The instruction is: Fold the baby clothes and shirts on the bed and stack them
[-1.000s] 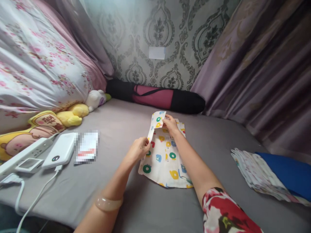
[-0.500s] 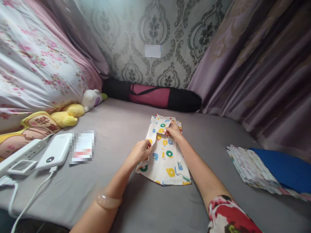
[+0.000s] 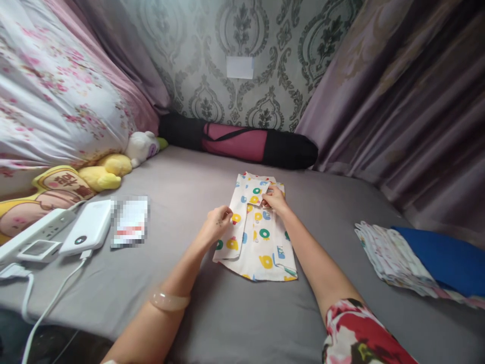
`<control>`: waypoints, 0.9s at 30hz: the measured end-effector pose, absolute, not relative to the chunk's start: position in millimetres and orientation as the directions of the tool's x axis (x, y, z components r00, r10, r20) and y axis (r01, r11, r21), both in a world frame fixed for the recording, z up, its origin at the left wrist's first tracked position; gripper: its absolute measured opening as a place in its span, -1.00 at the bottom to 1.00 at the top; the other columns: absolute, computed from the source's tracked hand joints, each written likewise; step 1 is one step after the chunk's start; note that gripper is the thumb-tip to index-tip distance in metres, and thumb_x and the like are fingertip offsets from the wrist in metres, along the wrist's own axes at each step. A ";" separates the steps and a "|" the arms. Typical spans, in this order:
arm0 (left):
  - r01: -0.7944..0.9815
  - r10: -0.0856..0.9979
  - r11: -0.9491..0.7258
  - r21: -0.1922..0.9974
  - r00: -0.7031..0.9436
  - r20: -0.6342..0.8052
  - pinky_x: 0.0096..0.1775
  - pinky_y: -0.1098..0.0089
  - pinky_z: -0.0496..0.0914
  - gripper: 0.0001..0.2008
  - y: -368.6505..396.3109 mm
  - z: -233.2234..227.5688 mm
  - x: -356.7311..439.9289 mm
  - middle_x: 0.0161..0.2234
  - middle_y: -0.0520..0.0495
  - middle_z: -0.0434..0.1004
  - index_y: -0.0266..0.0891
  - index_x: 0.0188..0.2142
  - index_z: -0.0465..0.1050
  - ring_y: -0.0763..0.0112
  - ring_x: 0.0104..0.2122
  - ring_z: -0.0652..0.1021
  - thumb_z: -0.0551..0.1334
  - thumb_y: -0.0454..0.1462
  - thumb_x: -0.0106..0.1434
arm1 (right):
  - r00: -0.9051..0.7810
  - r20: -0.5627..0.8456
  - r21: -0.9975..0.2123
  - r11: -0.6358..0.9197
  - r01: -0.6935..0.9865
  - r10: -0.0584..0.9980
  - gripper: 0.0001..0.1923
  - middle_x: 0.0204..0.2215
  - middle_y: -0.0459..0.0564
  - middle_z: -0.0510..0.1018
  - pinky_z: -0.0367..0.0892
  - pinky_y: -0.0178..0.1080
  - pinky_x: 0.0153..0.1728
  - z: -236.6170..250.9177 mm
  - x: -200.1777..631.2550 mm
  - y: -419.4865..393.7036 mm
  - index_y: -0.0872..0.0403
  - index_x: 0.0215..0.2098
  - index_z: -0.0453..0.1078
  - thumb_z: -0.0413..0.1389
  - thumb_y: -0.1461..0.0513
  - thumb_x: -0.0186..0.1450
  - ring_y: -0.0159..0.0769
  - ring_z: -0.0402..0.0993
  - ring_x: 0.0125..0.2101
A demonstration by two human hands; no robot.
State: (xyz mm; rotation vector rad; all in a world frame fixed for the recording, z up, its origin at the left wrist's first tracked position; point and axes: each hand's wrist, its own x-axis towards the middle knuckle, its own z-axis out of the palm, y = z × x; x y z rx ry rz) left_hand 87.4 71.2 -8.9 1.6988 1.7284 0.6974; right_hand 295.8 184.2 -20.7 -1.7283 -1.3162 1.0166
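I am kneeling over the grey bed sheet [image 3: 235,313] with a small printed cloth [image 3: 257,242] lying flat in front of me — white, dotted with green rings and yellow and blue shapes. My left hand [image 3: 216,226] is pinching the folded left flap of the cloth between thumb and fingers, the rest of the fingers curled in. My right hand [image 3: 276,200] is pressing down near the top of the cloth, fingertips closed on a small turned-over corner there. A pale bangle [image 3: 169,300] is sitting on my left wrist, and a red floral sleeve [image 3: 359,333] is covering my right upper arm.

To my right, well apart from the cloth, a stack of folded cloths [image 3: 394,260] is resting against a blue fabric [image 3: 447,260]. To my left are lying a white power bank [image 3: 88,232], a power strip [image 3: 36,233] and its cable [image 3: 53,303]. Soft toys [image 3: 102,169] are lining the floral quilt [image 3: 56,101] — and a black and pink roll bag [image 3: 242,144] is lying along the patterned wall [image 3: 242,30].
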 end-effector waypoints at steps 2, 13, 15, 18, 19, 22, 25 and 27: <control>0.712 0.999 -0.038 0.701 0.047 0.006 -0.28 0.37 0.36 -0.81 70.8 -13.3 88.8 -0.34 -0.07 0.53 -0.24 -0.26 0.48 0.33 -0.34 0.50 0.08 -0.32 0.28 | 0.173 -0.151 -0.876 -0.213 0.432 0.973 -0.51 -0.58 -0.17 0.50 0.42 -0.35 -0.54 -21.8 299.4 186.2 0.14 0.08 0.30 0.12 0.40 0.17 -0.34 0.48 -0.58; 0.755 0.852 -0.515 0.406 0.396 0.343 0.19 0.10 0.27 -0.65 71.6 -48.6 96.9 0.16 -0.30 0.38 -0.31 0.09 0.35 0.10 0.22 0.32 -0.02 -0.30 0.39 | -0.326 0.171 -0.275 0.363 0.890 0.930 -0.47 0.32 0.09 0.21 -0.16 -0.08 0.32 -52.7 285.8 207.9 0.12 0.32 0.16 -0.24 0.17 0.45 -0.18 0.01 0.33; 0.813 0.879 -0.468 0.346 0.390 0.273 0.23 0.07 0.20 -0.57 68.9 -53.3 102.3 0.25 -0.33 0.27 -0.37 0.19 0.26 0.07 0.30 0.21 -0.03 -0.23 0.41 | -0.419 0.075 -0.237 0.425 0.874 0.905 -0.42 0.38 0.06 0.08 -0.30 -0.03 0.34 -53.5 272.0 209.3 0.15 0.37 0.07 -0.28 0.12 0.46 -0.18 -0.16 0.38; 0.877 0.910 -0.412 0.245 0.384 0.157 0.27 0.06 0.13 -0.43 64.1 -59.7 111.2 0.33 -0.35 0.11 -0.41 0.30 0.14 0.07 0.34 0.13 -0.06 -0.10 0.43 | -0.443 -0.045 -0.227 0.422 0.878 0.896 -0.36 0.41 0.07 -0.07 -0.36 -0.02 0.34 -49.6 257.2 214.0 0.22 0.40 -0.05 -0.33 0.07 0.46 -0.18 -0.28 0.40; 0.888 0.913 -0.406 0.214 0.386 0.131 0.28 0.05 0.11 -0.40 62.6 -61.3 113.8 0.34 -0.36 0.07 -0.42 0.31 0.11 0.06 0.34 0.11 -0.07 -0.07 0.44 | -0.438 -0.070 -0.222 0.415 0.882 0.896 -0.35 0.42 0.08 -0.09 -0.36 -0.02 0.34 -47.8 254.2 216.7 0.23 0.41 -0.07 -0.34 0.07 0.46 -0.18 -0.29 0.40; 0.907 0.919 -0.394 0.149 0.386 0.080 0.29 0.02 0.06 -0.33 58.0 -63.0 118.6 0.36 -0.38 -0.02 -0.45 0.34 0.08 0.01 0.36 0.05 -0.08 0.00 0.43 | -0.429 -0.104 -0.197 0.404 0.893 0.897 -0.34 0.42 0.08 -0.15 -0.37 -0.05 0.34 -43.1 248.5 228.3 0.24 0.42 -0.11 -0.36 0.07 0.46 -0.21 -0.32 0.40; 0.914 0.922 -0.386 0.122 0.380 0.069 0.29 0.00 0.05 -0.30 53.3 -61.7 119.3 0.37 -0.34 -0.03 -0.40 0.35 0.07 -0.01 0.36 0.03 -0.09 0.06 0.42 | -0.409 -0.098 -0.170 0.390 0.905 0.907 -0.34 0.42 0.07 -0.15 -0.36 -0.07 0.34 -41.5 242.9 243.0 0.24 0.42 -0.13 -0.37 0.08 0.46 -0.21 -0.29 0.40; 0.913 0.920 -0.391 0.120 0.384 0.072 0.28 -0.01 0.05 -0.28 50.5 -60.8 118.4 0.37 -0.31 -0.04 -0.35 0.36 0.05 -0.01 0.36 0.03 -0.13 0.09 0.42 | -0.382 -0.091 -0.162 0.365 0.917 0.920 -0.35 0.42 0.09 -0.15 -0.34 -0.07 0.34 -42.4 238.4 252.3 0.25 0.42 -0.12 -0.37 0.08 0.46 -0.20 -0.27 0.40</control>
